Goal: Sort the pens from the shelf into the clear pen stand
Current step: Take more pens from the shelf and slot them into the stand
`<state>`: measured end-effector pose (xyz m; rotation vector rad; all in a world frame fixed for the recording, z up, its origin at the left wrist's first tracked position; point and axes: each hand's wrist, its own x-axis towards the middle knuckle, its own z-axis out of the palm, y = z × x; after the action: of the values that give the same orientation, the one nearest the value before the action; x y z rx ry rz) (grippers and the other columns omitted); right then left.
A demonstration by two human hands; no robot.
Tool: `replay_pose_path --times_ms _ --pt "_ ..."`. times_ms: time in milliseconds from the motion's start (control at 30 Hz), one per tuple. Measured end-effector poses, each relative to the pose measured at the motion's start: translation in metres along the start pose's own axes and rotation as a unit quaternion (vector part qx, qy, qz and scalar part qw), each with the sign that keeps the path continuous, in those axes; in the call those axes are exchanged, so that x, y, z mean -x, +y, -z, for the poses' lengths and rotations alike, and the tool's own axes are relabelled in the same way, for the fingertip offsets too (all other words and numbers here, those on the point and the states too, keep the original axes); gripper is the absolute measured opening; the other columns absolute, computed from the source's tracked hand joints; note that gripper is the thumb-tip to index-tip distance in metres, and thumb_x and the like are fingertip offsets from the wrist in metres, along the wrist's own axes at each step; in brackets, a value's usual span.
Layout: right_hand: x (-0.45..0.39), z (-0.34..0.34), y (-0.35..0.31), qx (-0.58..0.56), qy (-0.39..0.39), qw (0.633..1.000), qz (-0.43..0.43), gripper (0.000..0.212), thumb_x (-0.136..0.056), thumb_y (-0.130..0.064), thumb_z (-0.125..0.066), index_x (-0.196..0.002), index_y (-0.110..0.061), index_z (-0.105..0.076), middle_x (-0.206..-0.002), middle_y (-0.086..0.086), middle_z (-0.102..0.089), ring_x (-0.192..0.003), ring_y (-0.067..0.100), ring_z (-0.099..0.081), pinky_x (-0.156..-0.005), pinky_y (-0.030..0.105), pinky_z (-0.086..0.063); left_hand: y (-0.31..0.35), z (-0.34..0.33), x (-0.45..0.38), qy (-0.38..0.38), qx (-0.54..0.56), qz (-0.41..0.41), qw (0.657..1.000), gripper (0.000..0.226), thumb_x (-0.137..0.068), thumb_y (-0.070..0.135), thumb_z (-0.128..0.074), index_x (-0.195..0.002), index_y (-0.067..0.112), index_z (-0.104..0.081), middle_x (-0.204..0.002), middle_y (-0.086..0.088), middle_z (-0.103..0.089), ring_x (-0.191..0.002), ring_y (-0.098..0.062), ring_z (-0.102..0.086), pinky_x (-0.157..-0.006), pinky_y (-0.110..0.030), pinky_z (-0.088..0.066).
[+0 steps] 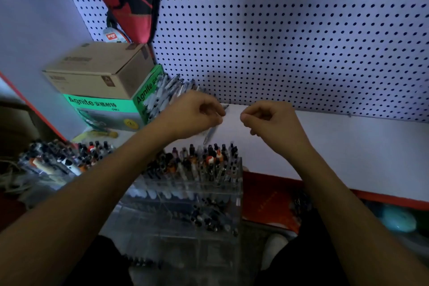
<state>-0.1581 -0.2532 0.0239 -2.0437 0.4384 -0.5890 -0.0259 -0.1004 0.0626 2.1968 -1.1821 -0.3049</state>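
1. Pen (210,133) in L hand (193,115), fingers (219,118) pinching its upper barrel; tip points down toward the clear pen stand (197,183), just above its back row.
2. Long axis steep, slightly tilted; L hand is nearer the stand.
3. R hand (269,121) beside it, over the shelf (348,146), fingers curled, apparently holding nothing.
4. More pens (162,93) piled behind the stand.

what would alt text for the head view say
A person's left hand holds a clear pen above a clear acrylic pen stand packed with pens; the right hand hovers beside it, curled and empty, before a white pegboard.
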Motion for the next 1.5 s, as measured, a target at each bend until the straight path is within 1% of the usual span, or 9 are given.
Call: replay_pose_path --times_ms 167,267,333,700,900,1033,1133,1300,1500 --pt "-0.016 0.007 0.035 0.018 -0.011 0.996 -0.089 0.008 -0.089 -0.027 -0.070 -0.092 -0.020 -0.072 -0.080 0.000 -0.072 -0.068 0.010 -0.067 -0.068 0.027 -0.054 -0.016 -0.018 -0.056 -0.067 -0.149 0.061 0.985 0.020 -0.089 0.013 -0.065 -0.107 0.013 -0.072 -0.097 0.003 -0.065 -0.084 -0.009 -0.057 -0.077 -0.023 -0.045" --pt "-0.017 0.012 0.043 0.023 -0.022 0.995 -0.097 0.009 -0.088 -0.030 -0.070 -0.092 -0.022 -0.071 -0.081 -0.001 -0.072 -0.071 0.012 -0.068 -0.068 0.027 -0.054 -0.029 -0.032 -0.080 -0.080 -0.233 0.113 0.963 0.008 -0.085 0.013 -0.064 -0.080 0.006 -0.067 -0.081 -0.008 -0.063 -0.069 -0.019 -0.055 -0.062 -0.029 -0.047" --pt "-0.016 0.014 0.046 0.034 -0.029 0.995 -0.092 0.010 -0.088 -0.033 -0.070 -0.092 -0.024 -0.071 -0.083 -0.003 -0.071 -0.073 0.011 -0.067 -0.068 0.025 -0.052 -0.033 -0.042 -0.089 -0.102 -0.289 0.134 0.942 0.028 -0.084 0.018 -0.065 -0.065 0.011 -0.046 -0.067 -0.006 -0.047 -0.058 -0.018 -0.044 -0.050 -0.027 -0.036" --pt "-0.022 0.016 0.051 0.020 -0.046 0.994 -0.099 0.010 -0.090 -0.033 -0.067 -0.093 -0.024 -0.071 -0.082 -0.003 -0.071 -0.073 0.011 -0.067 -0.070 0.026 -0.054 -0.022 -0.071 -0.105 -0.198 -0.389 0.097 0.895 0.037 -0.092 0.023 -0.057 -0.064 0.014 -0.036 -0.071 -0.003 -0.041 -0.060 -0.014 -0.040 -0.063 -0.032 -0.043" --pt "-0.026 0.021 0.060 0.002 -0.027 0.992 -0.125 0.008 -0.091 -0.028 -0.066 -0.090 -0.022 -0.072 -0.084 -0.002 -0.071 -0.077 0.013 -0.067 -0.072 0.029 -0.054 -0.034 -0.063 -0.107 -0.162 -0.267 0.079 0.947 0.022 -0.092 0.024 -0.061 -0.103 0.008 -0.070 -0.099 -0.010 -0.067 -0.088 -0.026 -0.062 -0.078 -0.035 -0.051" --pt "-0.028 0.022 0.064 -0.018 0.003 0.989 -0.149 0.009 -0.091 -0.029 -0.066 -0.094 -0.022 -0.071 -0.084 -0.002 -0.071 -0.074 0.014 -0.068 -0.074 0.034 -0.057 -0.029 -0.051 -0.099 -0.103 -0.038 0.061 0.992 0.023 -0.095 0.026 -0.063 -0.084 0.006 -0.067 -0.071 -0.007 -0.056 -0.059 -0.015 -0.046 -0.062 -0.029 -0.040" --pt "-0.028 0.021 0.064 -0.045 0.031 0.985 -0.163 0.017 -0.092 -0.032 -0.065 -0.105 -0.021 -0.069 -0.088 -0.002 -0.070 -0.077 0.014 -0.068 -0.078 0.037 -0.058 -0.022 -0.046 -0.093 -0.105 0.059 0.068 0.990 0.021 -0.094 0.026 -0.064 -0.089 0.005 -0.069 -0.072 -0.003 -0.056 -0.059 -0.011 -0.048 -0.064 -0.024 -0.040" --pt "-0.024 0.020 0.056 -0.073 0.030 0.989 -0.129 0.023 -0.094 -0.031 -0.063 -0.115 -0.022 -0.066 -0.096 -0.005 -0.069 -0.074 0.011 -0.068 -0.076 0.032 -0.058 -0.013 -0.044 -0.088 -0.155 -0.008 0.005 0.988 0.008 -0.093 0.027 -0.064 -0.088 0.028 -0.069 -0.076 0.009 -0.062 -0.061 0.001 -0.052 -0.067 -0.020 -0.041" --pt "-0.023 0.016 0.050 -0.106 0.035 0.989 -0.102 0.013 -0.092 -0.015 -0.066 -0.104 -0.021 -0.069 -0.095 -0.001 -0.071 -0.071 0.013 -0.067 -0.062 0.023 -0.054 -0.003 -0.052 -0.078 -0.159 -0.068 -0.051 0.984 0.008 -0.094 0.019 -0.063 -0.091 0.016 -0.070 -0.071 0.013 -0.057 -0.057 0.005 -0.049 -0.060 -0.018 -0.038"
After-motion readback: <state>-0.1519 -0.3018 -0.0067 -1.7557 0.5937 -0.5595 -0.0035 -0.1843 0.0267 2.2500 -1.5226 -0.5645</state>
